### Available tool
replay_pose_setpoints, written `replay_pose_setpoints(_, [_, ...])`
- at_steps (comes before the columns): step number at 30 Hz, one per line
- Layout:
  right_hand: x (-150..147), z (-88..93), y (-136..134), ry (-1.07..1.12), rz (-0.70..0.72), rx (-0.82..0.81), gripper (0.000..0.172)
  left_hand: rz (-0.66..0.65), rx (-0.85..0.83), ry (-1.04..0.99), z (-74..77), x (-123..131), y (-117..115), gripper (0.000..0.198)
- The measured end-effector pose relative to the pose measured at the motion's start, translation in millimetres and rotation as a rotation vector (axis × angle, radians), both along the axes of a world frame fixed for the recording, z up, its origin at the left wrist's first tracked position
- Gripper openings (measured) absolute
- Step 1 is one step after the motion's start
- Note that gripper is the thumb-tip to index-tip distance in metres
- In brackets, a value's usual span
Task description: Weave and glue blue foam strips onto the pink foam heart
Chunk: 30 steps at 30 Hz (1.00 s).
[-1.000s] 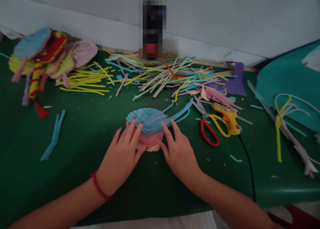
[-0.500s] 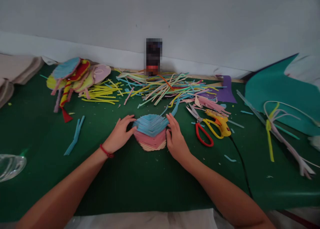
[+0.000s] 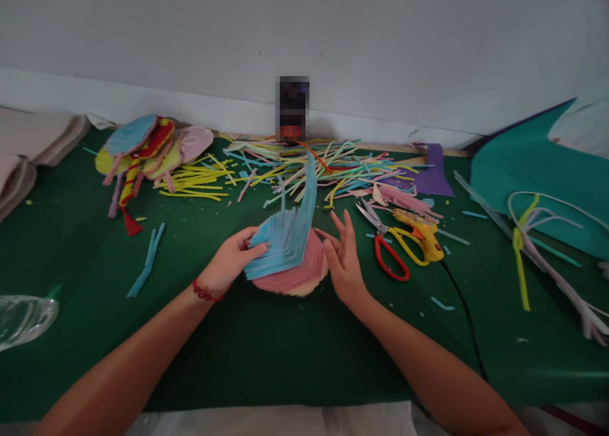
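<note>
In front of me is a rounded craft piece (image 3: 285, 245) made of pipe-cleaner-like strips, blue above and pink to cream below. Its left edge is pinched in my left hand (image 3: 233, 258), thumb on the blue face and fingers behind. The piece is tilted, and a long blue strip end (image 3: 310, 182) sticks up from its top. My right hand (image 3: 346, 261) is beside the right edge with fingers apart; whether a fingertip touches the rim I cannot tell. To the right lie scissors (image 3: 387, 252) with red and yellow handles, partly against a yellow glue gun (image 3: 421, 236).
Loose coloured strips (image 3: 295, 176) lie in a heap along the back. Finished fan-shaped pieces (image 3: 143, 147) are stacked at the back left. Teal sheet material (image 3: 528, 182) stands at the right. A clear plastic object (image 3: 28, 318) is at the left edge. The glue gun's cord (image 3: 466, 315) runs toward the front.
The craft piece has been lifted and turned in my left hand, so its blue strip ends now point upward. My right hand has come off the blue strips, with its fingers spread.
</note>
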State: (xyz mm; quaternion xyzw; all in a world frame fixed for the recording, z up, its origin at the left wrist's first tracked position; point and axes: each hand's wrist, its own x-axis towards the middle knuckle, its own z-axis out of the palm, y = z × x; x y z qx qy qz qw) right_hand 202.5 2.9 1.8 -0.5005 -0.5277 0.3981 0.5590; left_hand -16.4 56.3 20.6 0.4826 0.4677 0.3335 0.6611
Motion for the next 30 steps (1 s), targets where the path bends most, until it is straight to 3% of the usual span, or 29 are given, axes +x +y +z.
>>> replay_pose_setpoints(4, [2.4,-6.2,13.1,0.351,0.119,-0.333,0.060,0.121,0.047,-0.096,-1.5,2.0,-1.2,0.046])
replay_pose_setpoints(8, [-1.0,-5.9,14.9,0.481,0.141,-0.453,0.050,0.046,0.094,-0.077,-4.6,9.5,-6.9,0.042])
replay_pose_setpoints(10, [-0.6,-4.4,15.3,0.513,0.053,-0.442,0.050,-0.090,0.190,-0.006,-4.3,14.9,-14.4,0.036])
replay_pose_setpoints(13, [6.9,-3.0,19.9,0.473,-0.061,-0.354,0.052,-0.419,0.357,0.177,-1.0,21.4,-31.2,0.028])
replay_pose_setpoints(16, [18.9,-2.2,26.1,0.273,-0.001,-0.331,0.049,-0.735,0.582,0.351,3.3,24.6,-50.9,0.032])
replay_pose_setpoints(18, [25.5,-1.7,28.8,0.081,0.070,-0.343,0.045,-0.806,0.883,0.442,5.0,25.4,-62.7,0.033])
replay_pose_setpoints(21, [29.6,-2.1,29.9,-0.171,0.144,-0.327,0.036,-0.820,1.341,0.473,6.2,26.7,-73.9,0.033])
replay_pose_setpoints(23, [29.0,-3.1,29.8,-0.262,0.214,-0.297,0.032,-0.802,1.490,0.473,6.4,28.1,-74.9,0.027])
replay_pose_setpoints(27, [26.3,-4.2,30.8,-0.279,0.338,-0.215,0.034,-0.647,1.435,0.716,0.1,29.1,-63.5,0.029])
replay_pose_setpoints(30, [29.5,-2.0,32.6,-0.278,0.263,-0.148,0.036,-0.603,1.270,0.954,-10.8,26.4,-52.1,0.051])
